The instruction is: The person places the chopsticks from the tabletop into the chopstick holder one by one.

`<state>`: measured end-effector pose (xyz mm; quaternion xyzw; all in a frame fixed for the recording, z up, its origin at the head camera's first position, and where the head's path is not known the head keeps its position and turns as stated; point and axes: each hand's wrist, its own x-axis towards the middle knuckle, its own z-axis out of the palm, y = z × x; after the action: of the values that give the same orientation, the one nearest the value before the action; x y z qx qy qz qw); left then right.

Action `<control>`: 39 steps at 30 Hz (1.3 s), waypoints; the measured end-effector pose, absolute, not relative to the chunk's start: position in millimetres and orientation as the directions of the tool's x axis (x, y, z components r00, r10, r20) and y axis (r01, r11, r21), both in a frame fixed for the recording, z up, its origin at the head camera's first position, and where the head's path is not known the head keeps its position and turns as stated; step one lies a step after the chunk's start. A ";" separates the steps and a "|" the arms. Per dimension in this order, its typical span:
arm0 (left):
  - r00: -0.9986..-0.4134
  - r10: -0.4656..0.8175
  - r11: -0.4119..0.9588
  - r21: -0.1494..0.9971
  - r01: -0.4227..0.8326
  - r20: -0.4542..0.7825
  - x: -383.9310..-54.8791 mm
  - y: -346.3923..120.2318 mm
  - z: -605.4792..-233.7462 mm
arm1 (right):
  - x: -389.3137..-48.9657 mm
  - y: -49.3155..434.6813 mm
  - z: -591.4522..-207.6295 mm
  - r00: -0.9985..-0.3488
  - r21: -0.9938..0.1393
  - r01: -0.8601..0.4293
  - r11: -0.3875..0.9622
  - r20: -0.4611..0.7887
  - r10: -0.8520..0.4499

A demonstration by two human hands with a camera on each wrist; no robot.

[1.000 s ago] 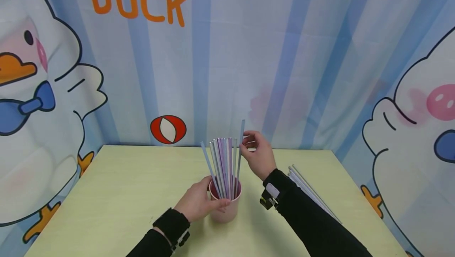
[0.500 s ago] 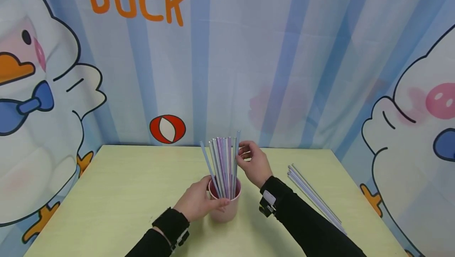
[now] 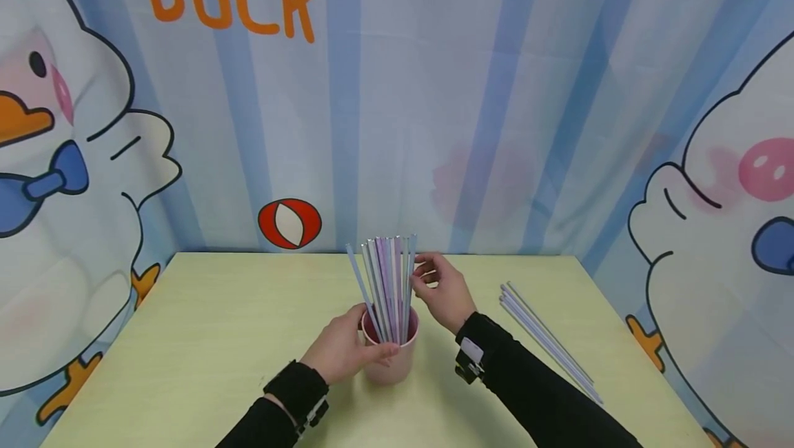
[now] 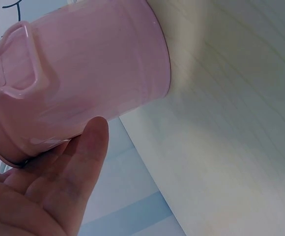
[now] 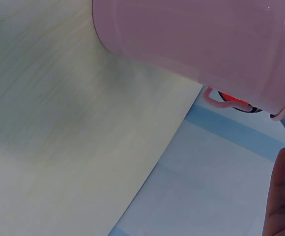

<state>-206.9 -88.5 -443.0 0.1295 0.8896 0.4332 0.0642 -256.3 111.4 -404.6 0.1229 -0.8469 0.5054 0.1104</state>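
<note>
A pink pail-like cup (image 3: pixel 387 369) with looped side handles stands upright on the table, full of several purple, clear and bluish drinking straws (image 3: pixel 386 282). My left hand (image 3: pixel 347 348) holds the cup at its left side, thumb across the front near the rim; in the left wrist view its fingers (image 4: pixel 91 152) lie against the wall. At the bunch's right edge, my right hand (image 3: pixel 443 293) pinches a bluish straw (image 3: pixel 412 248) whose lower end is inside the cup. The exact fingertip contact is partly hidden. The right wrist view catches only some fingers (image 5: pixel 280 182).
A loose bundle of straws (image 3: pixel 546 338) lies slantwise on the pale wooden table (image 3: pixel 248 338), right of the right forearm. Behind the table hangs a blue-striped curtain (image 3: pixel 397 124) with duck prints.
My right hand has come down and left, lowering the bluish straw into the cup beside the others. The left hand has kept its hold on the cup.
</note>
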 end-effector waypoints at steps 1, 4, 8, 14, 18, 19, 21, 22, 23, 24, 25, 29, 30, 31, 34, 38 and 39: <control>-0.959 0.285 0.592 0.787 0.175 -0.002 -206.9 -88.6 -442.9 | -255.8 113.2 -405.0 -0.944 -0.828 -0.323 0.459 0.314 -0.097; -0.960 0.279 0.600 0.781 0.173 -0.001 -206.9 -88.7 -443.2 | -255.5 121.8 -407.8 -0.942 -0.817 -0.327 0.475 0.322 -0.094; -0.963 0.270 0.611 0.773 0.171 0.000 -207.2 -88.4 -443.6 | -256.5 141.9 -415.3 -0.942 -0.777 -0.319 0.543 0.325 -0.089; -0.963 0.270 0.612 0.772 0.170 -0.003 -206.9 -88.1 -443.5 | -258.5 186.9 -433.6 -0.945 -0.721 -0.296 0.626 0.315 -0.084; -0.963 0.271 0.609 0.774 0.170 -0.002 -206.7 -88.8 -443.4 | -256.5 215.6 -445.0 -0.952 -0.680 -0.275 0.680 0.293 -0.092; -0.962 0.272 0.609 0.775 0.172 0.000 -206.7 -88.9 -443.3 | -255.6 222.2 -448.0 -0.953 -0.666 -0.271 0.694 0.287 -0.097; -0.962 0.273 0.608 0.775 0.174 0.001 -206.6 -88.9 -443.2 | -254.0 234.7 -454.2 -0.956 -0.639 -0.262 0.723 0.274 -0.104; -0.962 0.274 0.607 0.775 0.174 0.002 -206.6 -88.9 -443.2 | -253.3 240.7 -457.5 -0.958 -0.622 -0.256 0.740 0.268 -0.105; -0.962 0.275 0.606 0.776 0.175 0.002 -206.5 -88.9 -443.2 | -252.4 246.2 -460.5 -0.959 -0.602 -0.248 0.759 0.261 -0.106; -0.962 0.274 0.606 0.776 0.174 0.001 -206.4 -88.9 -443.2 | -251.7 251.4 -463.4 -0.961 -0.581 -0.240 0.777 0.255 -0.106; -0.962 0.274 0.605 0.777 0.173 0.001 -206.4 -89.0 -443.2 | -251.1 256.1 -465.8 -0.963 -0.562 -0.232 0.794 0.247 -0.107; -0.962 0.274 0.606 0.776 0.174 0.002 -206.3 -89.2 -442.7 | -249.0 270.7 -473.6 -0.973 -0.488 -0.188 0.852 0.213 -0.092; -0.962 0.274 0.606 0.776 0.175 0.003 -206.3 -89.3 -442.6 | -248.5 273.5 -474.9 -0.975 -0.473 -0.176 0.863 0.202 -0.088; -0.962 0.274 0.606 0.776 0.176 0.004 -206.2 -89.4 -442.5 | -248.3 275.8 -476.3 -0.978 -0.459 -0.165 0.873 0.191 -0.084; -0.961 0.275 0.606 0.775 0.177 0.005 -206.0 -89.4 -442.2 | -249.1 282.3 -480.8 -0.984 -0.411 -0.136 0.901 0.163 -0.075; -0.963 0.271 0.611 0.773 0.171 -0.001 -205.9 -89.1 -442.3 | -252.7 290.0 -488.2 -0.987 -0.335 -0.116 0.935 0.144 -0.071; -0.963 0.269 0.613 0.772 0.169 -0.003 -205.9 -89.1 -442.4 | -253.7 291.7 -489.7 -0.987 -0.318 -0.116 0.941 0.143 -0.073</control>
<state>-205.9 -89.1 -442.4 0.1223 0.8960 0.4227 0.0593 -253.7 291.7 -489.7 0.0479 -0.9830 0.1649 0.0649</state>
